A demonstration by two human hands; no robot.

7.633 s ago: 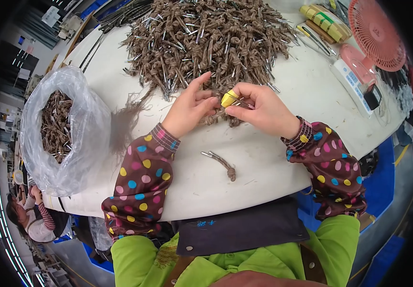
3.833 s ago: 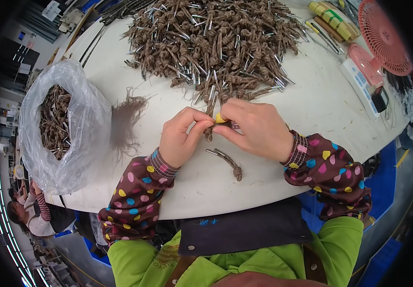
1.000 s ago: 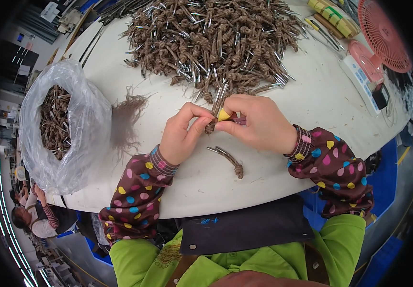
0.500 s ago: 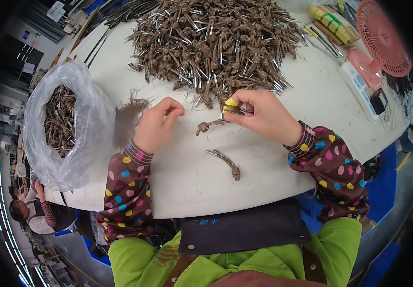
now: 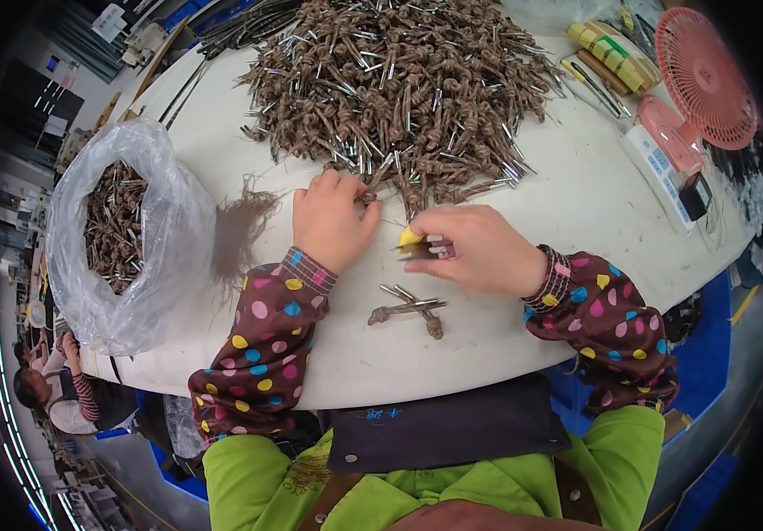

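Observation:
At the near edge of a big pile of knotted brown cords with metal tips [image 5: 399,97], my left hand [image 5: 333,221] has its fingers closed around a knotted cord [image 5: 365,196]. Thread snips [image 5: 410,243] with yellow on them are gripped in my right hand [image 5: 483,248], blades pointing left. Two loose knotted cords lie crossed on the table below my hands: one cord [image 5: 383,313] with its knot to the left, another cord [image 5: 434,327] with its knot toward me.
A clear plastic bag [image 5: 178,239] of similar cords stands at the left, with loose brown fibres [image 5: 253,212] beside it. On the right are a pink fan [image 5: 709,75], a white power strip [image 5: 655,173] and a yellow-wrapped bundle [image 5: 616,55]. The white table's [image 5: 381,376] rounded edge is near my body.
The cord near my right hand now lies across the other one on the table. My left hand has moved right onto the pile's edge. My right hand has come slightly nearer with the snips.

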